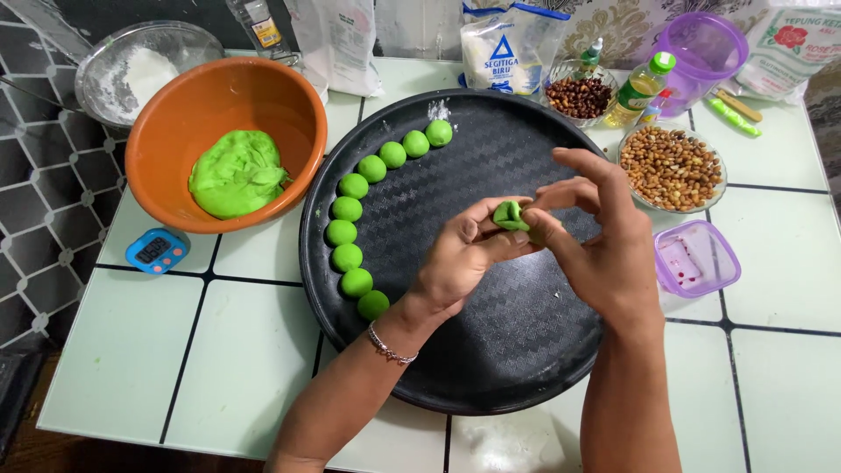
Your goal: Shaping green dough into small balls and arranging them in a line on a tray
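Green dough piece [509, 215] sits pinched between both hands above the black round tray [526, 350]: left hand [460, 254] cups it, right hand [604, 236] folds its edges. Sealing the seam evenly seems wise, so it matches the balls [347, 208] beside the orange bowl [175, 114].

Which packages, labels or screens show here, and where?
Flour bag: top centre, clear plastic, blue-and-white label.
White bag: top, left of it, plain.
Floral bag: top right, white with a red flower.
Digital timer: left, below the orange bowl, blue with a small screen.
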